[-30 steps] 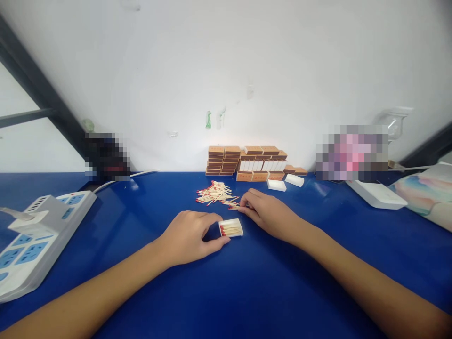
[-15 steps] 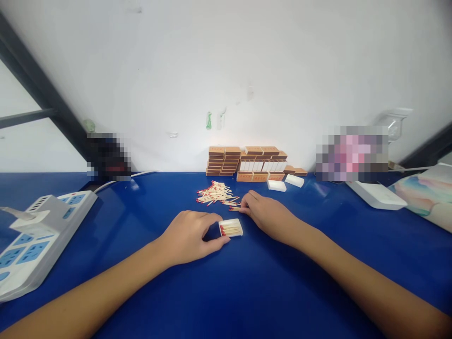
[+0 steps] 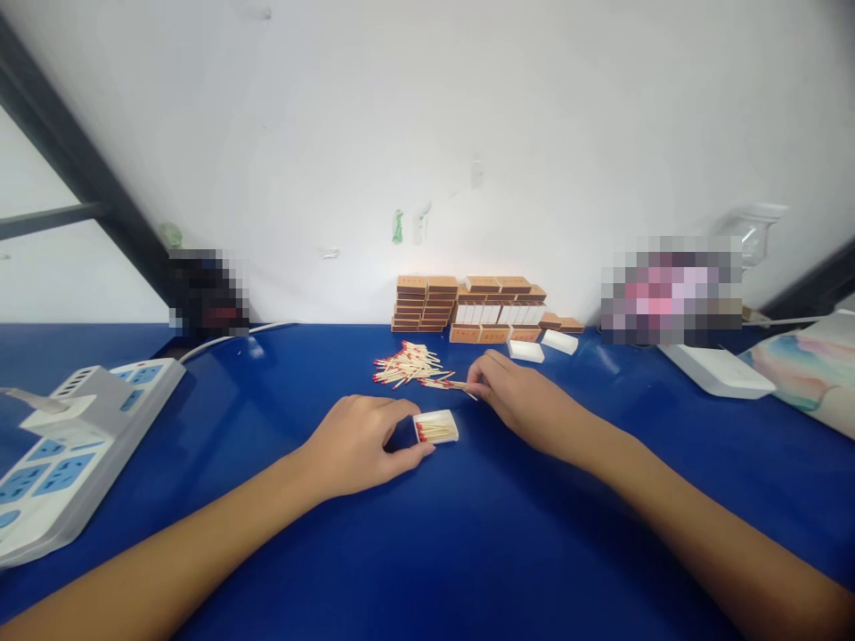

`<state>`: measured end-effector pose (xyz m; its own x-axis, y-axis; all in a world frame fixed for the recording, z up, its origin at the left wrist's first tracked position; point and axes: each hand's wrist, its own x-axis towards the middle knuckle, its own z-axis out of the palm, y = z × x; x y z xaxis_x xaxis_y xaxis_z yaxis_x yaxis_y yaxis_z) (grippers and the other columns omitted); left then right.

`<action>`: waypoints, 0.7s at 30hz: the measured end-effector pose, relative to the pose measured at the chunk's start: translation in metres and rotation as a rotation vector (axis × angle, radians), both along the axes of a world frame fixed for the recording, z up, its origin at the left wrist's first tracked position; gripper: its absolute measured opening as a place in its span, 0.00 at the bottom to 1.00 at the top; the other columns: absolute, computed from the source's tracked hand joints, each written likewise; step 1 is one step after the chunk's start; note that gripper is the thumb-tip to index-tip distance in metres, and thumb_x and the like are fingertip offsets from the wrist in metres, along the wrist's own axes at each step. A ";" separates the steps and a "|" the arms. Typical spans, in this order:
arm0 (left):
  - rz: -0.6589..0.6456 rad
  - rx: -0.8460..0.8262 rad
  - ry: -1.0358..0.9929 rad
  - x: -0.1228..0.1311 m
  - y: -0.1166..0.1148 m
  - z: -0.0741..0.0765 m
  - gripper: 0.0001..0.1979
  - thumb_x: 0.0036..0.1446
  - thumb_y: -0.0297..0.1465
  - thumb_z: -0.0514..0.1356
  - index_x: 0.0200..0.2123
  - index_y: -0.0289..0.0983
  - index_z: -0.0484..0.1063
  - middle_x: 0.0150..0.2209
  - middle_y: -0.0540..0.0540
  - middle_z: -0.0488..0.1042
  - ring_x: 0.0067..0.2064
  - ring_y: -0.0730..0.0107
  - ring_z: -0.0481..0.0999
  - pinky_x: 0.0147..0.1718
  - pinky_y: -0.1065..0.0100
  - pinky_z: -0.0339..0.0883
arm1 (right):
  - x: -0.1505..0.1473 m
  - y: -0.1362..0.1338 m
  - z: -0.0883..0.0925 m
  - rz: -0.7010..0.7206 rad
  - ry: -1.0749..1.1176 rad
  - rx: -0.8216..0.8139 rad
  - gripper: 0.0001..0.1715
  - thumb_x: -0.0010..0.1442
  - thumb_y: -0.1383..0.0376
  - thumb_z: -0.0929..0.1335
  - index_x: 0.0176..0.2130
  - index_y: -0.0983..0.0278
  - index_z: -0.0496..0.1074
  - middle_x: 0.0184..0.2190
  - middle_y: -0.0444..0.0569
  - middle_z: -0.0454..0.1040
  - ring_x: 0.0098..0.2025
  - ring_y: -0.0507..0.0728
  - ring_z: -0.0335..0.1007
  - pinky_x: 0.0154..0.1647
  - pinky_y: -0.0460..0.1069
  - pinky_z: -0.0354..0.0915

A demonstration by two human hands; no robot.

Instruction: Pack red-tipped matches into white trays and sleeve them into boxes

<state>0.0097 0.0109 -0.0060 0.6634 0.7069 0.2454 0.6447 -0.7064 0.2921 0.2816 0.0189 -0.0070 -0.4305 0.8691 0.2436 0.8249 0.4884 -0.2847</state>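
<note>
My left hand [image 3: 364, 448] grips a small white matchbox tray [image 3: 444, 417] between thumb and fingers, low on the table. Inside the tray lie several matches [image 3: 435, 432], their red heads towards my left hand. Beyond it, my right hand [image 3: 506, 389] has thumb and forefinger pinched on a few matches [image 3: 460, 385] at the right end of a loose match pile [image 3: 409, 363]. One pale matchstick pokes out below those fingertips. How many matches are in the pinch is hidden.
Brown matchboxes [image 3: 426, 303] stand stacked against the wall, with white trays upright among them. Two white trays [image 3: 526, 351] lie in front. A power strip [image 3: 86, 463] occupies the left of the blue table [image 3: 427, 552]; a white box [image 3: 718, 369] lies on the right.
My right hand has shifted slightly right and up, away from the tray, and its pinched fingertips are now at another spot beside the pile. The left hand keeps its hold on the tray.
</note>
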 end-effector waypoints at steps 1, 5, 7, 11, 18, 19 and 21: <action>0.009 0.000 0.000 0.000 0.000 0.000 0.16 0.63 0.45 0.62 0.47 0.41 0.77 0.22 0.55 0.67 0.24 0.73 0.68 0.26 0.69 0.54 | -0.003 -0.002 0.001 0.003 0.013 -0.006 0.09 0.74 0.63 0.60 0.41 0.61 0.66 0.41 0.50 0.74 0.33 0.56 0.72 0.32 0.50 0.62; 0.024 -0.014 0.005 0.001 0.000 0.002 0.15 0.63 0.44 0.63 0.47 0.41 0.78 0.23 0.55 0.68 0.24 0.73 0.68 0.26 0.69 0.53 | -0.018 -0.014 0.004 0.046 0.007 -0.037 0.08 0.74 0.64 0.61 0.41 0.61 0.66 0.41 0.49 0.74 0.32 0.55 0.72 0.30 0.49 0.61; 0.019 -0.018 0.004 0.001 -0.001 0.002 0.15 0.63 0.43 0.63 0.47 0.42 0.78 0.23 0.55 0.68 0.24 0.73 0.68 0.26 0.69 0.53 | -0.025 -0.019 0.003 0.083 -0.027 -0.027 0.07 0.74 0.64 0.62 0.41 0.61 0.66 0.41 0.49 0.73 0.31 0.54 0.71 0.29 0.49 0.59; 0.009 -0.015 -0.009 0.001 -0.002 0.001 0.15 0.63 0.43 0.63 0.46 0.41 0.78 0.24 0.54 0.69 0.24 0.73 0.68 0.26 0.69 0.54 | -0.034 -0.025 -0.001 0.124 -0.116 -0.001 0.07 0.73 0.67 0.62 0.40 0.62 0.66 0.40 0.48 0.73 0.27 0.52 0.68 0.26 0.49 0.55; -0.013 -0.010 -0.005 0.001 -0.002 -0.001 0.13 0.62 0.42 0.63 0.44 0.40 0.78 0.24 0.54 0.69 0.24 0.73 0.67 0.26 0.69 0.53 | -0.035 -0.027 -0.002 0.147 -0.212 0.031 0.05 0.73 0.68 0.63 0.42 0.63 0.67 0.38 0.49 0.73 0.28 0.53 0.68 0.26 0.49 0.53; -0.012 -0.013 -0.003 0.001 -0.001 -0.001 0.13 0.63 0.42 0.63 0.44 0.40 0.78 0.24 0.54 0.69 0.24 0.73 0.67 0.26 0.69 0.53 | -0.035 -0.028 -0.001 0.147 -0.202 0.026 0.04 0.73 0.67 0.63 0.42 0.63 0.67 0.39 0.48 0.73 0.28 0.53 0.68 0.26 0.49 0.53; -0.013 -0.020 0.000 0.001 -0.001 -0.001 0.13 0.63 0.42 0.63 0.45 0.40 0.77 0.24 0.54 0.69 0.25 0.73 0.67 0.26 0.69 0.53 | -0.034 -0.029 0.003 0.153 -0.190 0.006 0.04 0.72 0.67 0.64 0.42 0.63 0.67 0.40 0.49 0.73 0.29 0.54 0.69 0.27 0.49 0.55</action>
<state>0.0111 0.0097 -0.0067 0.6728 0.7028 0.2312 0.6351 -0.7089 0.3068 0.2479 -0.0102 -0.0040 -0.5955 0.7892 0.1503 0.7798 0.6128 -0.1279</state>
